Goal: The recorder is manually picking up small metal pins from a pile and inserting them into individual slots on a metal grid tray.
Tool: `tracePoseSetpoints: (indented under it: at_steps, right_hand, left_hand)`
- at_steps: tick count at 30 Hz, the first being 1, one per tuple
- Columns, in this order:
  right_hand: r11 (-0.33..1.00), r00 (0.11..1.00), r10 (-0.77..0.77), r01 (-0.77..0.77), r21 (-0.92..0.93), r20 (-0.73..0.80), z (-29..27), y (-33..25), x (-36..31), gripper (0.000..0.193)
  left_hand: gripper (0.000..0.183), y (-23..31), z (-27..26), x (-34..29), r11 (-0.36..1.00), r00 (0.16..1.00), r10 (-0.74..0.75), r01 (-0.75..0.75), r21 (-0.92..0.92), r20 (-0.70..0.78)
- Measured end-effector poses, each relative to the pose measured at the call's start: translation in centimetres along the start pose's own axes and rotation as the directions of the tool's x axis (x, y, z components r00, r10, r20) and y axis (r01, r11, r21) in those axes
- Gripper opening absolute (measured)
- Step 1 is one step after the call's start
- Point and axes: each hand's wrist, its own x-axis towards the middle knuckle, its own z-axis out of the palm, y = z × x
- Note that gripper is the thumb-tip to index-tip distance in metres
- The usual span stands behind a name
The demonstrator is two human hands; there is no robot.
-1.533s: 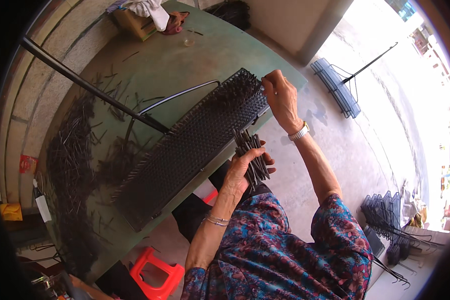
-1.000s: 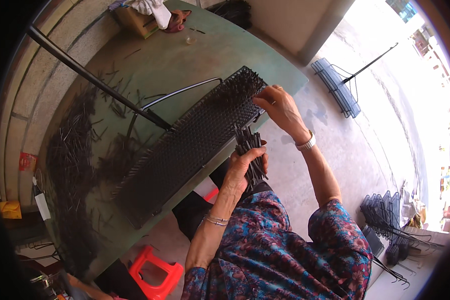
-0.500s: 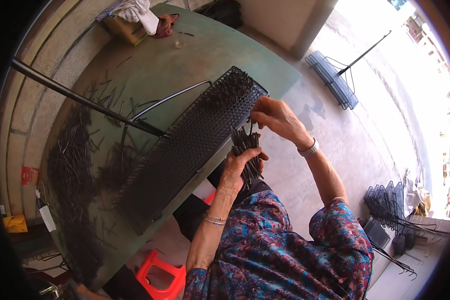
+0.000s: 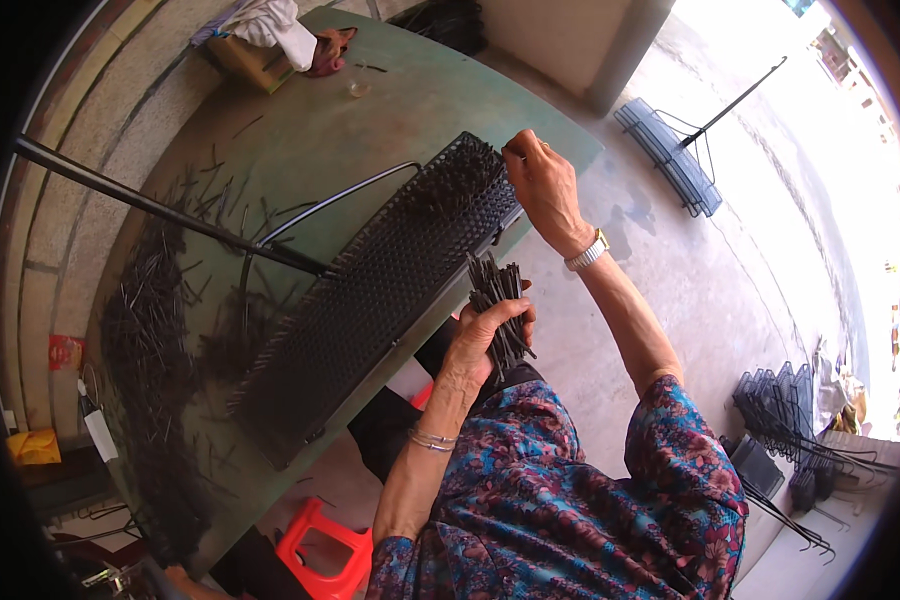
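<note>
My left hand (image 4: 478, 335) is closed round a bundle of thin black strips (image 4: 500, 285), held in front of my lap beside the near edge of the board. A long black perforated board (image 4: 360, 310) lies slantwise on the table, with black strips (image 4: 460, 175) standing densely in its far end. At that far end, my right hand (image 4: 548, 190) has thumb and fingers pinched together just at the board's right edge. Whatever sits between those fingertips is hidden. A black metal pole (image 4: 170, 205) with a forked wire frame joins the board's left side.
Loose black strips (image 4: 150, 330) lie heaped on the green table (image 4: 320, 110) to the left. A red plastic stool (image 4: 325, 550) stands below. On the floor are a blue-grey rack with a pole (image 4: 670, 155) and stacked wire frames (image 4: 775, 405). White cloth (image 4: 275, 30) lies at the back.
My right hand has moved away from the bundle, up and forward to the board's far end. My left hand stays almost in place round the strips.
</note>
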Motion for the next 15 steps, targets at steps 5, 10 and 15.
tracePoseSetpoints:
  at_steps: [5, 10, 15]
  right_hand:
    - [0.996, 0.988, 0.011, 0.002, -0.084, 0.152, 0.5, 0.4, 0.0, 0.009]
    - [0.983, 0.976, 0.105, -0.073, -0.17, 0.19, 0.3, -0.3, -0.4, 0.016]
    - [0.953, 0.778, 0.095, -0.251, 0.168, 0.621, -3.9, -2.4, -1.4, 0.023]
  left_hand:
    - [0.041, 0.2, 0.2, -0.2, 1.0, 1.0, 0.008, -0.008, -0.011, 0.007]
    - [0.04, 0.0, 0.1, -0.3, 1.0, 1.0, 0.017, -0.017, 0.003, 0.003]
    - [0.036, 0.2, -0.2, -0.7, 0.997, 0.996, 0.073, -0.072, 0.04, -0.041]
